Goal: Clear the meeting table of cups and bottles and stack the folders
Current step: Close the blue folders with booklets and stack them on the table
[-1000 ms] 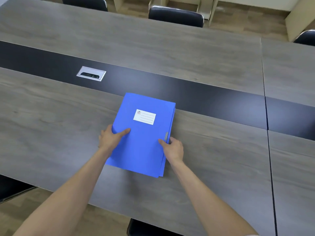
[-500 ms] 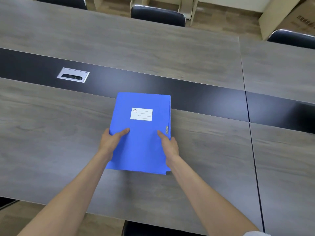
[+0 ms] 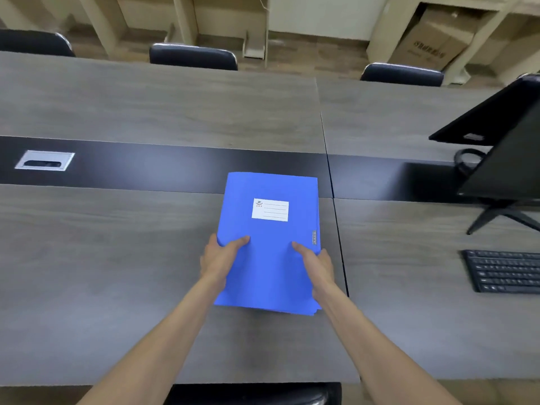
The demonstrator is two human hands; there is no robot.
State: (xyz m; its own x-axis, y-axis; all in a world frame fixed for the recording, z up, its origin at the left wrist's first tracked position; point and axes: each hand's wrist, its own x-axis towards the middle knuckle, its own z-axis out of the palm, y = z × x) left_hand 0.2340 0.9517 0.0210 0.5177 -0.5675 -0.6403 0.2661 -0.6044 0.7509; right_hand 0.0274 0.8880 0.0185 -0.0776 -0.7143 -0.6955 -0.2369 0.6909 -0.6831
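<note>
Folders point(image 3: 270, 258), blue, stacked on the tabletop point(image 3: 117, 258); left hand point(image 3: 220, 258) and right hand point(image 3: 317, 266) clasp the stack's two long edges, thumbs on the top cover. Lower sheets peek out below the right grip. Risk: uneven squeeze could fan the stack, slippery covers sliding toward the seam just right of the grip

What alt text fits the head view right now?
Both hands, left hand and right hand, hold a stack of blue folders by its sides on the grey meeting table. A keyboard and monitor sit at right; no cups or bottles show.
</note>
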